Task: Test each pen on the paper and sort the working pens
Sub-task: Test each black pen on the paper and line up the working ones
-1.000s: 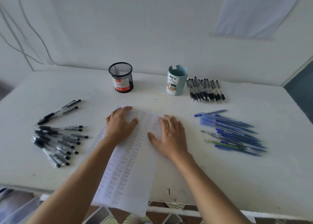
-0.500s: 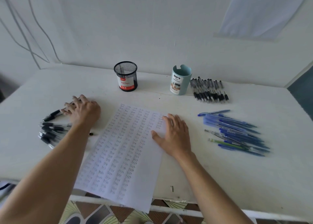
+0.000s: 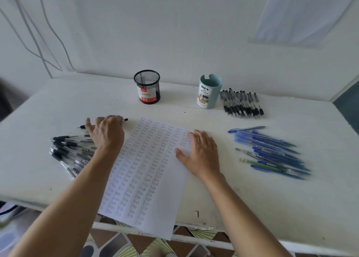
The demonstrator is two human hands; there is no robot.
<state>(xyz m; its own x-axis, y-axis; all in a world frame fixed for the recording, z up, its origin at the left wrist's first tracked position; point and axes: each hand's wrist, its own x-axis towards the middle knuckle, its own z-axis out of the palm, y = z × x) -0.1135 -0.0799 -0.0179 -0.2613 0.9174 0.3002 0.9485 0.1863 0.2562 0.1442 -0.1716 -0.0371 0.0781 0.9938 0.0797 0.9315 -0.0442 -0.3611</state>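
The paper (image 3: 147, 169), covered in rows of written test words, is laid slantwise at the near edge of the table (image 3: 272, 208), one corner hanging past that edge. Its right side is pressed flat by the right hand (image 3: 200, 153), fingers straight and spread. A heap of black pens (image 3: 68, 149) is seen towards the left edge. Just beyond it, a single black pen (image 3: 125, 119) is gripped in the curled fingers of the left hand (image 3: 106, 132). The blue pens (image 3: 272, 151) are piled towards the right edge. Near the far edge a black mesh cup (image 3: 147, 86) and a teal holder (image 3: 209, 91) are stood apart, with a row of black pens (image 3: 240, 103) just right of the holder.
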